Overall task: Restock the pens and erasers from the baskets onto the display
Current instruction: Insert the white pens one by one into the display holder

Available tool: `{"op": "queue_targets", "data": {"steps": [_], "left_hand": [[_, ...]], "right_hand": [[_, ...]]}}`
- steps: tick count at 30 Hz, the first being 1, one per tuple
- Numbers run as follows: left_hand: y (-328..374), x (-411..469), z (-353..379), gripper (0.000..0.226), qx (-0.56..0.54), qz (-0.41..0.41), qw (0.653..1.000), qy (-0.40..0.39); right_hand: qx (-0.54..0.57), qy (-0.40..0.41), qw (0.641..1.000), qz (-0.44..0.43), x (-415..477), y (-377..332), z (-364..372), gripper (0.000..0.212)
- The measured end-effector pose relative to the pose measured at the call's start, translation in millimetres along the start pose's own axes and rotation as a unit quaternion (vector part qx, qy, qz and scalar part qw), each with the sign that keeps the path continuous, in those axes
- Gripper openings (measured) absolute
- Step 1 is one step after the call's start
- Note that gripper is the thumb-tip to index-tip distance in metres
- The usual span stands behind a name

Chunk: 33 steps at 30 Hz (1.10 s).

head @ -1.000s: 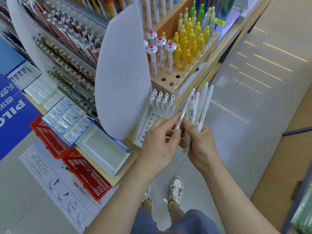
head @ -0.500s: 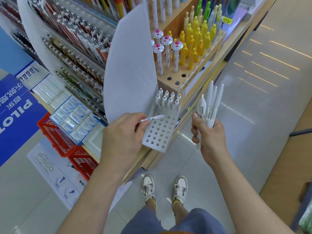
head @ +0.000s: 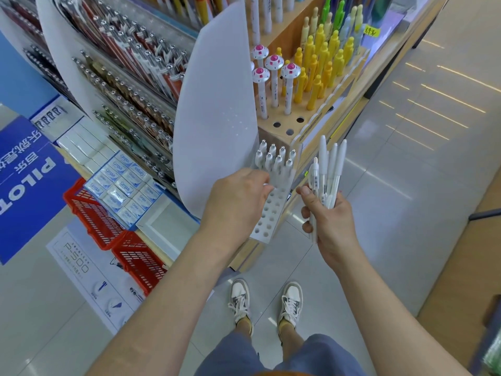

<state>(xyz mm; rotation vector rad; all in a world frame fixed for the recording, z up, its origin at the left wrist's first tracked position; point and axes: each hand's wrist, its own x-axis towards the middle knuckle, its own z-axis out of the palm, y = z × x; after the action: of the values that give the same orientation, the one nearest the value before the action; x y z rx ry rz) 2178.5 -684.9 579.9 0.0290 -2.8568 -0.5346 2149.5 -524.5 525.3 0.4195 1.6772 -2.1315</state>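
White pens point(head: 329, 169): one bundle, long axis upright, clamped in your right hand point(head: 333, 226), just right of the holed rack point(head: 271, 213). Your left hand point(head: 238, 204) is nearer, seemingly touching the rack; fingers curled, any pen pinched cannot be told. Racked pens point(head: 273, 158) stand beyond.

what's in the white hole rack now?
Eight white pens stand in the far two rows of the white rack; near holes show empty. The left hand covers holes between, so those can't be checked. Right hand holds spare pens.

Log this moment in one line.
left hand: at white pen rack, grasp hidden | right hand: grips white pens | rack: partly filled
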Motion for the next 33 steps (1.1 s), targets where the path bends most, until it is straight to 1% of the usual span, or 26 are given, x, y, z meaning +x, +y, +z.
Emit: {"op": "queue_targets", "data": {"steps": [2,4,6,12,16,20,25,28,33], "left_hand": [[2,6,2,0.016,-0.001,0.008,1.0,-0.016],[5,14,3,0.015,-0.014,0.017,1.0,-0.022],[7,21,2,0.014,-0.03,0.01,0.999,-0.029],[7,27,2,0.015,-0.042,-0.001,0.999,-0.02],[8,28,6,0.017,-0.033,-0.002,0.999,-0.039],[7,33,7,0.018,-0.019,-0.003,0.999,-0.047],[-1,36,3,0.018,-0.006,-0.031,0.998,-0.057],[2,33,7,0.017,-0.04,-0.038,0.997,-0.062],[7,30,26,0.016,-0.139,-0.052,0.987,-0.069]], "right_hand": [[0.002,0.002,1.0,0.001,0,1,1,0.015],[0.002,0.004,1.0,0.003,1,1,2,0.027],[0.003,0.002,1.0,0.003,2,1,3,0.033],[0.005,-0.012,1.0,0.012,2,1,1,0.022],[0.007,-0.013,1.0,0.02,1,1,1,0.02],[0.006,-0.021,1.0,0.022,1,1,-1,0.014],[-0.004,-0.031,0.999,0.026,1,2,-3,0.017],[-0.01,-0.034,0.999,0.024,2,2,-3,0.017],[-0.005,-0.037,0.999,0.025,2,0,-1,0.005]]}}
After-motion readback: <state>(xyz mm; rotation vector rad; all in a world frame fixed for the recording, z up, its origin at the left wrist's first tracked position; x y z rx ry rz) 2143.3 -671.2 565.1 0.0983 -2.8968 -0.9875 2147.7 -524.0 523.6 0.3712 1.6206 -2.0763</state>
